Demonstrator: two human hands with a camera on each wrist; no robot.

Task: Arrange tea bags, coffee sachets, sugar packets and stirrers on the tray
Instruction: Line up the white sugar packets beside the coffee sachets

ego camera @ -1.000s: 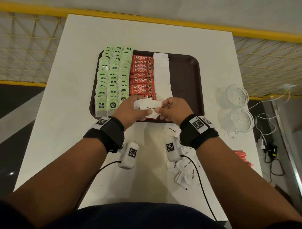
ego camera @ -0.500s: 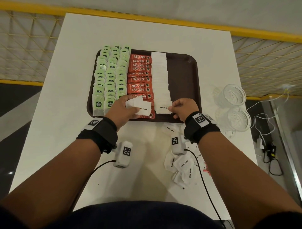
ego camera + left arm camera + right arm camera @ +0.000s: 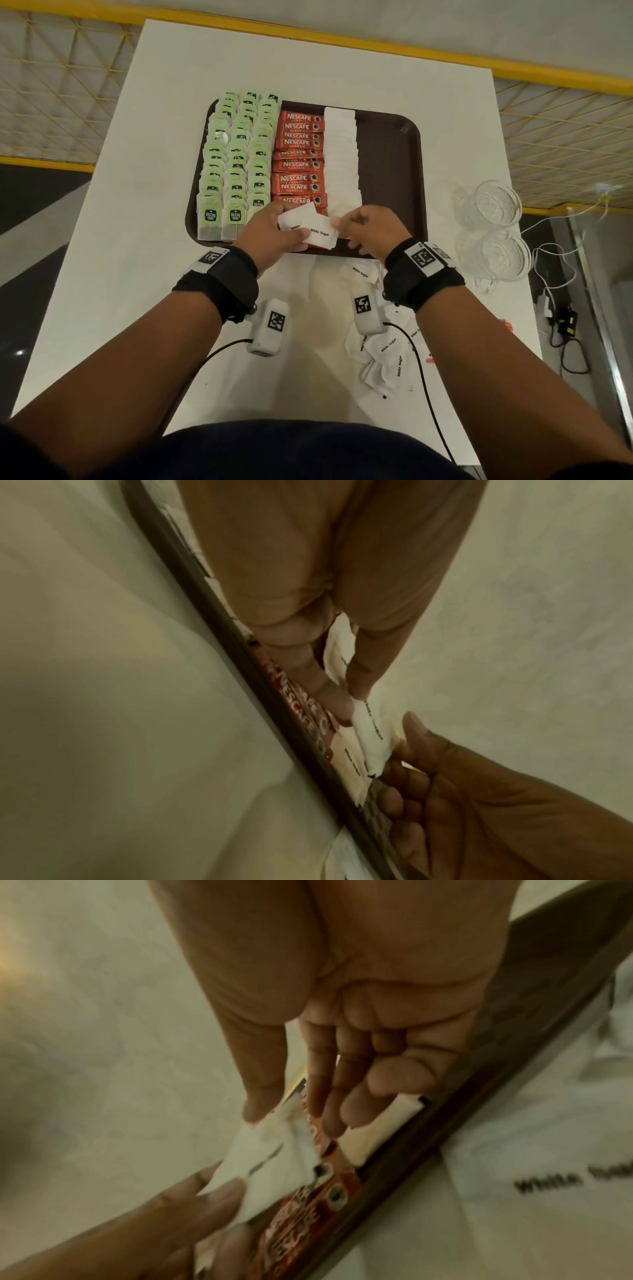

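A dark brown tray [image 3: 419,192] carries three columns of green tea bags [image 3: 236,164], a column of red coffee sachets [image 3: 299,161] and a column of white sugar packets [image 3: 340,161]. Over the tray's near edge my left hand [image 3: 270,233] holds a small stack of sugar packets [image 3: 320,234] between thumb and fingers. My right hand [image 3: 342,224] pinches the right end of the top packet [image 3: 263,1153], thumb above and fingers below. The left wrist view shows the same packet [image 3: 371,731] held by both hands above the tray rim [image 3: 240,653].
Loose sugar packets [image 3: 387,356] lie on the white table [image 3: 102,274] under my right forearm, one more [image 3: 359,272] by the tray. Two glass cups [image 3: 493,202] stand at the right. Red stirrers [image 3: 507,325] peek out near the right edge. The tray's right strip is bare.
Half a second ago my right hand was at the near end of the sugar column, apart from the left hand. It has come back left and now pinches the stack's top packet.
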